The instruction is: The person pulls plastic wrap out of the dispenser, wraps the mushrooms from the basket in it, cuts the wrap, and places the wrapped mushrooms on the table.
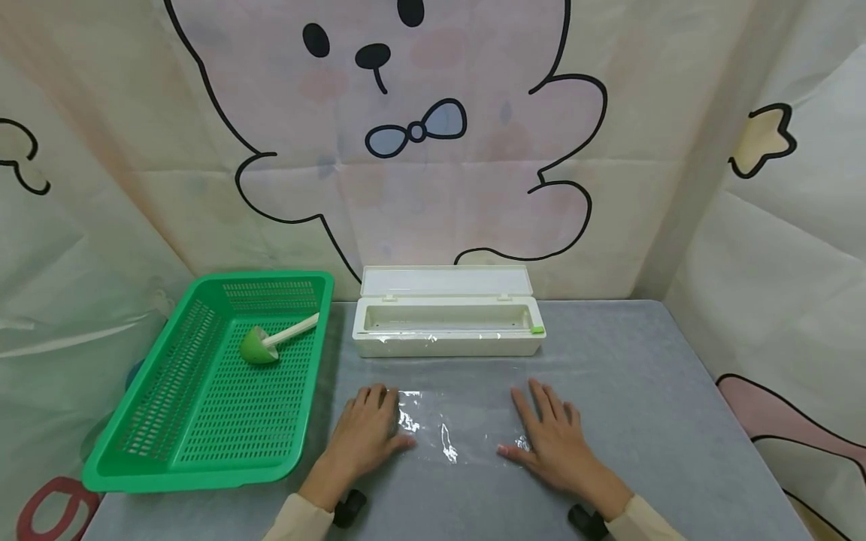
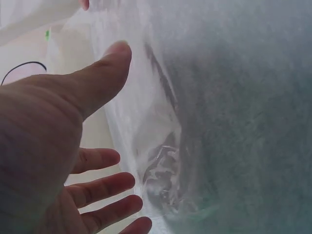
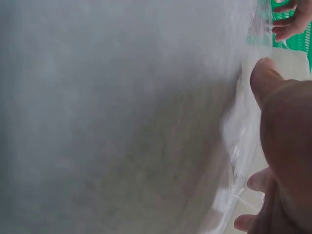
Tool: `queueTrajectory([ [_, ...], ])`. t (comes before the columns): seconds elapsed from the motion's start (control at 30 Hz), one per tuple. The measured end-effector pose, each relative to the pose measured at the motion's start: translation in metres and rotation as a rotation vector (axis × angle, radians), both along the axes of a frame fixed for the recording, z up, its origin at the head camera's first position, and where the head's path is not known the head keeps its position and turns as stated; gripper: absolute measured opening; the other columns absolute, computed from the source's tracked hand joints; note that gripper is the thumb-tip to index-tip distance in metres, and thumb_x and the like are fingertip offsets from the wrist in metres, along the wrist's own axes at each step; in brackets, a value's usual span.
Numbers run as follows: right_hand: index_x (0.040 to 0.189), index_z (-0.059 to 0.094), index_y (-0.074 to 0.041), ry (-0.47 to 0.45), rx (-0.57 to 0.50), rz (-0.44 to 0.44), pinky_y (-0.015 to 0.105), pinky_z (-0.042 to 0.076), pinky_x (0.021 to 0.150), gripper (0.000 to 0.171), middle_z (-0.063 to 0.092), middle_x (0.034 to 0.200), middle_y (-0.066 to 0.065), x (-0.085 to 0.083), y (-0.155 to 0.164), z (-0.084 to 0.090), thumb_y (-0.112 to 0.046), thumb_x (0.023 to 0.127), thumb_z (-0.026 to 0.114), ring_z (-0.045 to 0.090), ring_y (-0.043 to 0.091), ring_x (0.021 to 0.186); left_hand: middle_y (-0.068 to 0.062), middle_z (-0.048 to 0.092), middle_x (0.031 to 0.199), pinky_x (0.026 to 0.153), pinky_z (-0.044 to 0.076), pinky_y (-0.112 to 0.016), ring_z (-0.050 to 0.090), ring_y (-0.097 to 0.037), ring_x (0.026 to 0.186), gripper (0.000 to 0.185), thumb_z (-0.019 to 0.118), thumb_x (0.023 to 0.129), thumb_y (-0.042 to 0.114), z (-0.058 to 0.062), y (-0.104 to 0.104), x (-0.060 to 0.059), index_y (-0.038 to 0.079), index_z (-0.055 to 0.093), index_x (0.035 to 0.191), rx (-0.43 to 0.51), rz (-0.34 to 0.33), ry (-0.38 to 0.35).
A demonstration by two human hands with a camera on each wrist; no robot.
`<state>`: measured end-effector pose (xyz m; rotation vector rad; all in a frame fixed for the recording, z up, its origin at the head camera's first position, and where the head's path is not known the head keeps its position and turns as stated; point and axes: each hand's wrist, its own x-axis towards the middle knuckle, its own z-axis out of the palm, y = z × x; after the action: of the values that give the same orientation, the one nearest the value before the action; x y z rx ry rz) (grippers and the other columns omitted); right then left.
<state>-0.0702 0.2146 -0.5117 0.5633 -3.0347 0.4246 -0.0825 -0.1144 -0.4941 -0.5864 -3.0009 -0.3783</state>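
Note:
A thin sheet of clear plastic film (image 1: 449, 432) lies wrinkled and shiny on the grey table, between my two hands. My left hand (image 1: 365, 432) is over its left edge, fingers spread forward and thumb pointing inward. At the right edge is my right hand (image 1: 555, 436), palm down with fingers extended. Both wrist views show loosely straight fingers beside the wrinkled film (image 2: 163, 170), none curled round it. Just beyond the film stands a long white box (image 1: 446, 346), its lid (image 1: 446, 280) raised at the back and a small green piece (image 1: 537, 330) at its right end.
To the left stands a green perforated basket (image 1: 311, 406). Inside lies a tool with a green rounded head (image 1: 259, 347) and white handle (image 1: 294, 329). A cream curtain (image 1: 676, 113) with cartoon drawings encloses the grey table (image 1: 663, 421) at the back and sides.

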Motion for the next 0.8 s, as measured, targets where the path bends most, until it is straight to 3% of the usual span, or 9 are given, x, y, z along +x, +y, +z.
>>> queueTrajectory([
  [0.27,0.157,0.035,-0.006,-0.049,0.009,0.004,0.078,0.012,0.108,0.101,0.020,0.162,0.030,-0.015,0.007,-0.009,-0.068,0.085,0.067,0.015,0.053,0.148,-0.022,0.054,0.126,0.091,0.049,-0.057,0.052,-0.042,0.117,0.088,0.081,0.077,0.058,-0.003,0.002,-0.003,-0.005,0.056,0.134,0.001,0.017,-0.033],
  [0.57,0.159,0.034,-0.009,-0.099,0.023,-0.016,0.079,0.008,0.108,0.100,0.015,0.163,0.030,-0.024,0.012,-0.010,-0.069,0.086,0.066,0.010,0.055,0.148,-0.022,0.053,0.126,0.092,0.049,-0.057,0.051,-0.042,0.117,0.092,0.082,0.075,0.059,-0.010,0.005,-0.010,-0.005,0.055,0.134,-0.009,0.024,-0.036],
  [0.8,0.160,0.029,-0.009,-0.159,0.015,-0.021,0.078,0.004,0.109,0.100,0.009,0.164,0.030,-0.024,0.013,-0.010,-0.069,0.088,0.064,0.004,0.055,0.149,-0.023,0.055,0.124,0.089,0.051,-0.056,0.053,-0.042,0.114,0.088,0.084,0.075,0.057,-0.006,0.003,-0.011,-0.006,0.057,0.131,0.017,0.018,-0.013],
])
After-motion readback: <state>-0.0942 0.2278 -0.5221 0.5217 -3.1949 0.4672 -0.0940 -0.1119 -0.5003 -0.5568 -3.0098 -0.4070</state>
